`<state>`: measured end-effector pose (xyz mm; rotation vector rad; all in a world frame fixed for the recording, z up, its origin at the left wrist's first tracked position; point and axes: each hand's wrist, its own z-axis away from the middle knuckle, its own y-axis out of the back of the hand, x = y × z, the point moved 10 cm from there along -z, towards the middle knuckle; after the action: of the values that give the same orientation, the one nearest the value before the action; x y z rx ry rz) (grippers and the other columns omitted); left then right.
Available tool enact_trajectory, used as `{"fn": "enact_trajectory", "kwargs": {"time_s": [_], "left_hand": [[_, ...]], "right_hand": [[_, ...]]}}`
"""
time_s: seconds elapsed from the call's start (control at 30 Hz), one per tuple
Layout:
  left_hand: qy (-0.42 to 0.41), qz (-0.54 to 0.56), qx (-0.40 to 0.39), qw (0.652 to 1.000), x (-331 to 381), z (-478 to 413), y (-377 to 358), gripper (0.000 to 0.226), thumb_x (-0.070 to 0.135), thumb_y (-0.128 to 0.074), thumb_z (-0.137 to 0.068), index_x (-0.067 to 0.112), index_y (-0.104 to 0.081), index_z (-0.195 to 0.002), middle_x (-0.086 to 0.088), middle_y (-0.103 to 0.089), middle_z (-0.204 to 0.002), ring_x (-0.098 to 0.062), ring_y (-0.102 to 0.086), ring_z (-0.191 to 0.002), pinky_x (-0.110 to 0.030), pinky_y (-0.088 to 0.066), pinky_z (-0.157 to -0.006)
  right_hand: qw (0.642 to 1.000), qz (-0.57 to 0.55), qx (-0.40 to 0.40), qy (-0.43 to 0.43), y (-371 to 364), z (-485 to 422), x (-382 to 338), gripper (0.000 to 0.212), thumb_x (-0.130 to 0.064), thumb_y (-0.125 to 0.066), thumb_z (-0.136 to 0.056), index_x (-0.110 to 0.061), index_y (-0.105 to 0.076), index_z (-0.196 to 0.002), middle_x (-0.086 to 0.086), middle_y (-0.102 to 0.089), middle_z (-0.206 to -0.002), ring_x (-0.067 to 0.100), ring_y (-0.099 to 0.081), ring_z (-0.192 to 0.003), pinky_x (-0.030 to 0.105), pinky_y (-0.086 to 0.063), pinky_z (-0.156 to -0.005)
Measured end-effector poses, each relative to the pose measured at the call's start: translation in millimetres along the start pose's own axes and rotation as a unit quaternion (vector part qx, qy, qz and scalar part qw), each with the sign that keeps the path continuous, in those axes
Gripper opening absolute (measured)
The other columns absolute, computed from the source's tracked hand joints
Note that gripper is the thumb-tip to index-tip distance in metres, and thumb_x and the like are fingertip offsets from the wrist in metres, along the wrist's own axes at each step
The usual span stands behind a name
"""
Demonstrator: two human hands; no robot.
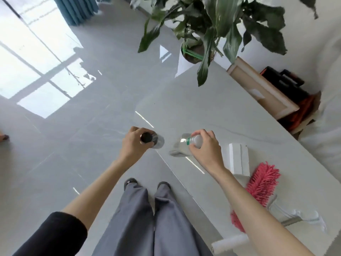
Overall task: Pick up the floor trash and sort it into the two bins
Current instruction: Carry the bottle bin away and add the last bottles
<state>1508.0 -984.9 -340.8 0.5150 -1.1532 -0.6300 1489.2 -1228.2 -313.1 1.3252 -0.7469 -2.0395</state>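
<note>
My left hand grips a clear plastic bottle with a black cap, seen from its top end. My right hand grips a second clear plastic bottle at its neck, where a green ring and white cap show; the body hangs down to the left. Both bottles are held in the air above the glossy grey floor. No bin is in view.
A large potted plant stands ahead. Along the right wall lie a wooden frame, black and orange items, a white box, a pink mop head, crumpled clear plastic and a white roll. My feet are below.
</note>
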Motion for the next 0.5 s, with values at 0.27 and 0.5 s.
{"fn": "enact_trajectory", "kwargs": {"time_s": [0.27, 0.5], "left_hand": [[0.09, 0.081, 0.168, 0.978, -95, 102, 152, 0.031, 0.013, -0.077, -0.072, 0.025, -0.068, -0.099, 0.003, -0.053, -0.101, -0.016, -0.059, -0.082, -0.017, -0.038, -0.073], [0.192, 0.09, 0.292, 0.933, -220, 226, 256, 0.033, 0.02, -0.077, -0.069, 0.03, -0.067, -0.099, 0.002, -0.056, -0.101, -0.012, -0.059, -0.08, -0.021, -0.039, -0.072]], "right_hand": [[0.981, 0.045, -0.08, 0.171, -66, 28, -161, 0.024, -0.021, -0.06, -0.082, -0.025, -0.057, -0.106, -0.004, -0.048, -0.107, 0.016, -0.052, -0.084, 0.021, -0.036, -0.07], [0.938, 0.091, -0.139, 0.304, -171, 110, -293, 0.029, -0.019, -0.061, -0.08, -0.022, -0.058, -0.108, -0.002, -0.048, -0.109, 0.019, -0.056, -0.093, 0.024, -0.037, -0.075]]}}
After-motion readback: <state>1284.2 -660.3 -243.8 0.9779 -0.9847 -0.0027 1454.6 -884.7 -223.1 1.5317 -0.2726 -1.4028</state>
